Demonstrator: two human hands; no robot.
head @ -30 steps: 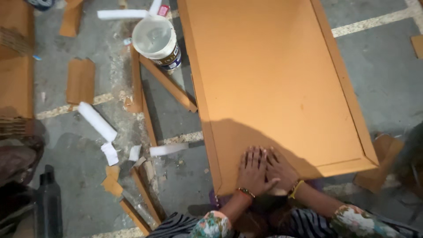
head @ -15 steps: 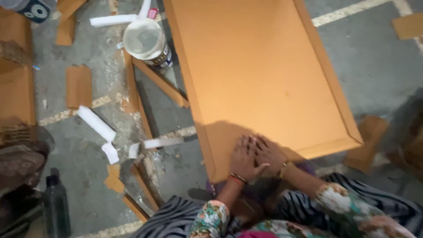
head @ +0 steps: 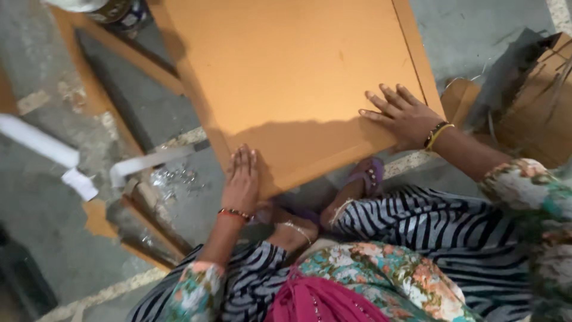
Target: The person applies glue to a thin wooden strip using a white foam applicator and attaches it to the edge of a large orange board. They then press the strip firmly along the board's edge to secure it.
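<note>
Head view looked straight down on a big orange board [head: 298, 77] lying flat on the grey floor [head: 65, 238], and both hands were down on it! Its long axis ran from the person's knees away toward the top of the frame, leaning a little to the left, with the near short edge slanting up from left to right. A raised rim ran along that near edge and up the right side.

Left hand [head: 241, 179] lay palm down at the near left corner, fingers [head: 244, 158] straight and pressed close together, pointing away from the body; it gripped nothing. Right hand [head: 405, 116] rested flat near the near right corner, fingers [head: 387, 95] spread wide and aimed up and to the left, also closed around nothing. Bangles circled both wrists.

Half a second earlier the two hands sat side by side, touching, at the middle of the near edge; now they were well apart, one toward each corner. The view had also closed in, so the board filled far more of the picture.

White strips [head: 143, 164] lay on the floor just left of the board, with thin orange battens [head: 119, 53] beyond them. A tin [head: 122, 12] showed at the top left, and brown cardboard [head: 536, 101] sat off the right side.
</note>
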